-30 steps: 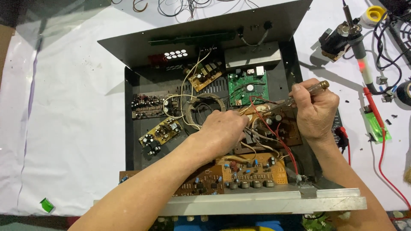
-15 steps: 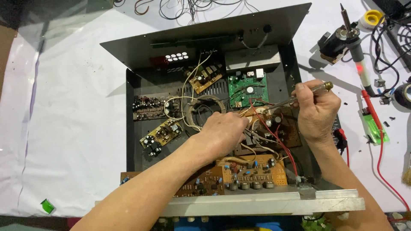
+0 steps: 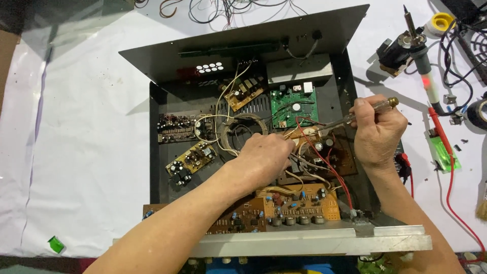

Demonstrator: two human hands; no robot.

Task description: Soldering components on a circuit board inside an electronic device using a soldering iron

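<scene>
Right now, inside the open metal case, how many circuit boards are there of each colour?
Green circuit board: 1
Dark brown circuit board, beneath the screwdriver held in the right hand: 1
Black circuit board: 1
Tan circuit boards, at back, at left and along the front: 3
Total: 6
The left hand hides part of the middle.

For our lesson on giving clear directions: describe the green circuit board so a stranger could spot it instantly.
Find the open black metal chassis on the white sheet. The green circuit board lies flat near its back wall, just below a grey metal box. It is the only green board; the others are brown or tan.
</scene>
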